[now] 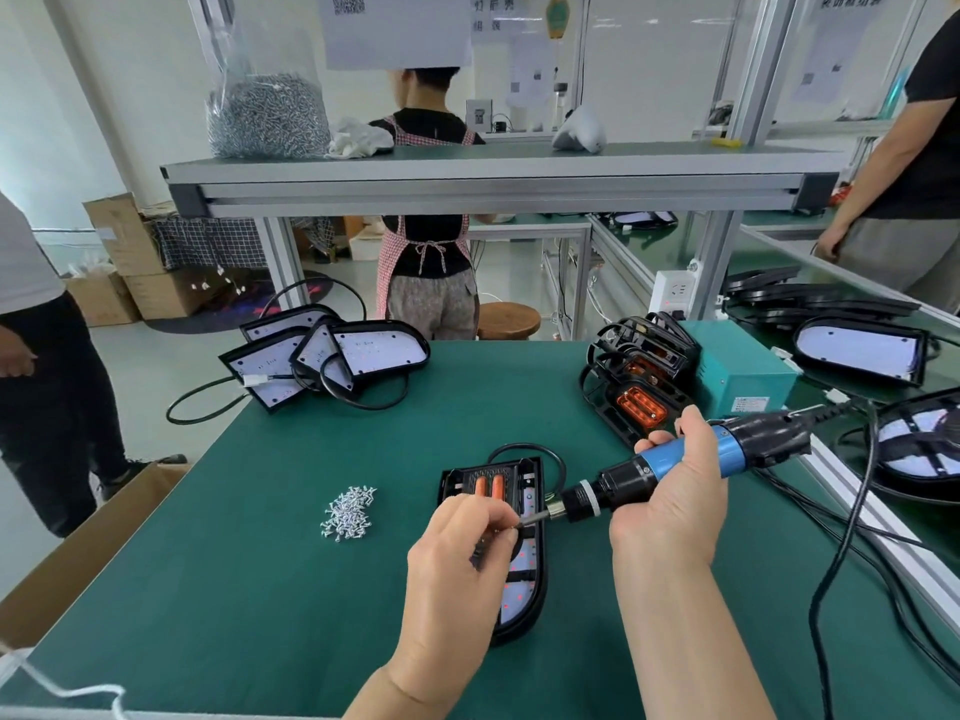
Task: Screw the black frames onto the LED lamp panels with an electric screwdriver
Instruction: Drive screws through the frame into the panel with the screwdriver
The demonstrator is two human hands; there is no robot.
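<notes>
The lamp panel (522, 563) lies under its black frame (485, 483), long axis running away from me. Above the panel, my right hand (670, 511) grips the electric screwdriver (675, 459), held nearly level and pointing left. My left hand (457, 558) pinches its bit (532, 518); any screw there is hidden. I judge the driver must tip upright over the panel next.

On my feed the left hand (457, 556) and right hand (670, 506) are both bare, fingers and knuckles uncovered. The left forearm (379, 701) and right forearm (685, 662) are bare too, right down to the bottom edge. A crease crosses the left wrist (402, 683).
</notes>
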